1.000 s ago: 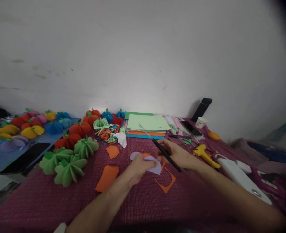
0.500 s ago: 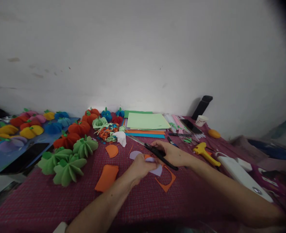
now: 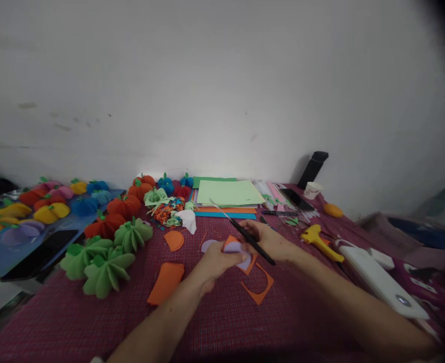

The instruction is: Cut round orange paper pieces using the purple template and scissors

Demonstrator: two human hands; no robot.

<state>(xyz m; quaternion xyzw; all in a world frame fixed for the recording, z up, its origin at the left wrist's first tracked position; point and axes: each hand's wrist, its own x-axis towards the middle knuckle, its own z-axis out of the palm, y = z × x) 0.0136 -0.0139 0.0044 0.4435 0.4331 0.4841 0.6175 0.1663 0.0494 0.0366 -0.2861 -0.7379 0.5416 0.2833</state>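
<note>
My left hand (image 3: 217, 260) pinches a folded lilac paper piece (image 3: 233, 247) against an orange paper sheet (image 3: 249, 268). In my right hand (image 3: 266, 239) are black-handled scissors (image 3: 249, 237), their blades pointing up and left, away from the paper. The right fingertips reach the paper's right side. Another lilac piece (image 3: 208, 245) shows just past the left hand. An orange offcut (image 3: 263, 287) with a curved cut-out lies below the right hand. To the left are orange half-rounds (image 3: 174, 241) and a stack of orange paper (image 3: 167, 282).
Finished paper pumpkins (image 3: 109, 275) crowd the left side, beside a pile of paper scraps (image 3: 169, 212). Behind the hands is a stack of coloured sheets (image 3: 230, 192). On the right lie a yellow glue gun (image 3: 322, 243), a paper cup (image 3: 313, 189) and a white power bank-like device (image 3: 383, 280).
The orange sheet has come into view against the lilac piece between my hands. The scissors have turned, with their blades pointing more upward and clear of the table.
</note>
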